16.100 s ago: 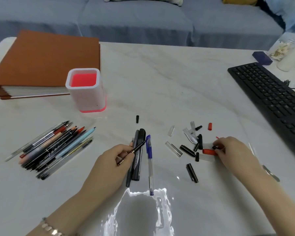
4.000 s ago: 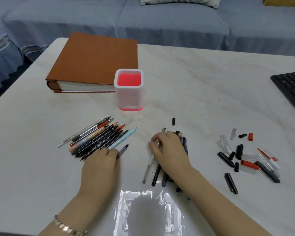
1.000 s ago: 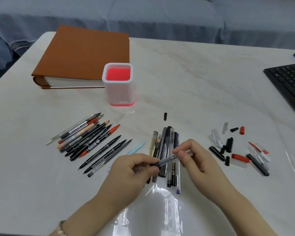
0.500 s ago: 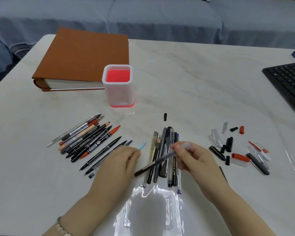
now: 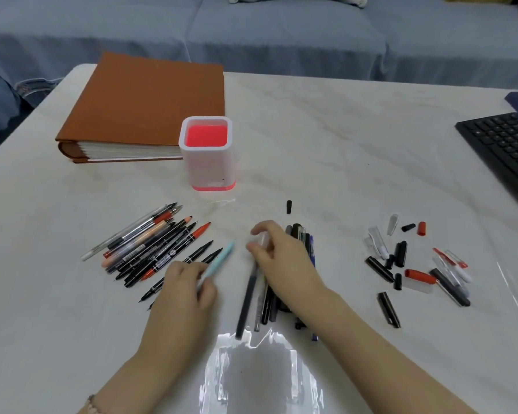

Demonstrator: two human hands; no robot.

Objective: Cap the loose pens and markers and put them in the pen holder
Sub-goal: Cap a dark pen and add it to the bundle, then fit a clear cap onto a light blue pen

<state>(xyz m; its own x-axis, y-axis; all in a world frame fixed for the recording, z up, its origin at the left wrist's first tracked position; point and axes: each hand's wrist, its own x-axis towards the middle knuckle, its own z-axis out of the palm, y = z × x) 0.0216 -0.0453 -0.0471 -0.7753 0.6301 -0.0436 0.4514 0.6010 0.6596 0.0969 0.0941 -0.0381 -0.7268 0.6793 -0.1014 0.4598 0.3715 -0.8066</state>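
Plastic: the dark pen (image 5: 247,297) was light, slick, rigid.
Hold: mid-barrel, below the right hand (image 5: 277,258) grip.
Right grip: pinched on the dark pen's capped top.
Left hand (image 5: 189,282) grip: closed on the pale blue pen (image 5: 220,259).

Both hands low over the table, left hand (image 5: 189,282) curled, right hand (image 5: 281,258) palm-down, fingers bent.

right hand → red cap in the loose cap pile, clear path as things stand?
Probably yes. The right hand rests on the middle pen bundle, and only bare table lies between it and the cap pile. The red cap sits exposed on a clear cap, nothing over it.
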